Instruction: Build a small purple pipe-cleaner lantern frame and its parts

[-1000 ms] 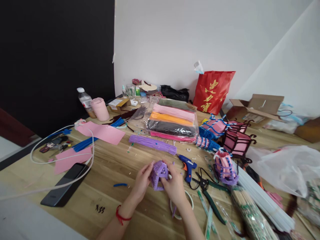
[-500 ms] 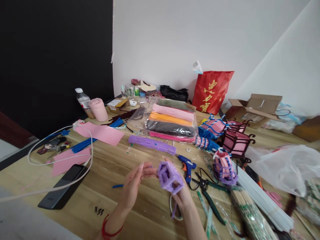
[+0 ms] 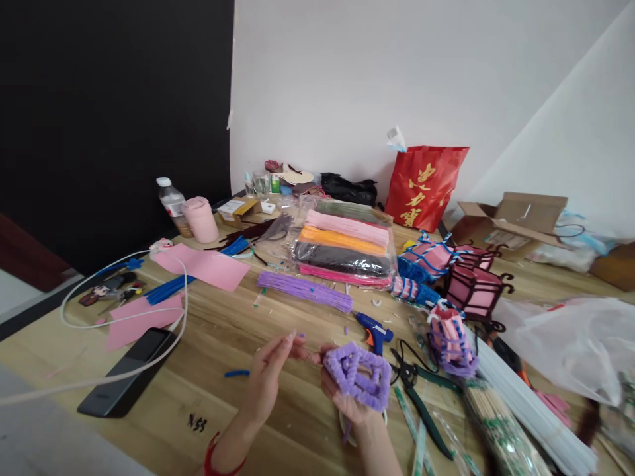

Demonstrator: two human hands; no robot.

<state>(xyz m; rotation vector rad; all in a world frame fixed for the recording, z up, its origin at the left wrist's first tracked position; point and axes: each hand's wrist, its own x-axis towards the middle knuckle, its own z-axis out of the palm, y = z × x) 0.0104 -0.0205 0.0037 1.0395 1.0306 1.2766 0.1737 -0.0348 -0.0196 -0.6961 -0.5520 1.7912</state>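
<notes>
My right hand (image 3: pixel 350 400) is closed around the lower side of a purple pipe-cleaner frame (image 3: pixel 370 380), a small fuzzy lantern-like cage with open sides. My left hand (image 3: pixel 268 373), a red cord on its wrist, is just left of the frame and apart from it. Its thumb and fingers are pinched together, and a small purple pipe-cleaner piece (image 3: pixel 301 336) shows at the tips. Under the right hand lies a roll of tape (image 3: pixel 347 430), partly hidden. A bundle of purple pipe cleaners (image 3: pixel 305 291) lies beyond the hands.
A blue glue gun (image 3: pixel 374 332) and green-handled pliers (image 3: pixel 426 413) lie right of the hands. Finished pink lanterns (image 3: pixel 471 291) stand farther right, near bundled sticks (image 3: pixel 501 423). Packed pipe cleaners (image 3: pixel 344 244) lie at the back. A phone (image 3: pixel 124 370) and white cable (image 3: pixel 183 291) are left.
The purple frame has turned in my right hand and moved slightly right and down, so its side openings face me. My left hand stays pinched close by. The view has shifted slightly.
</notes>
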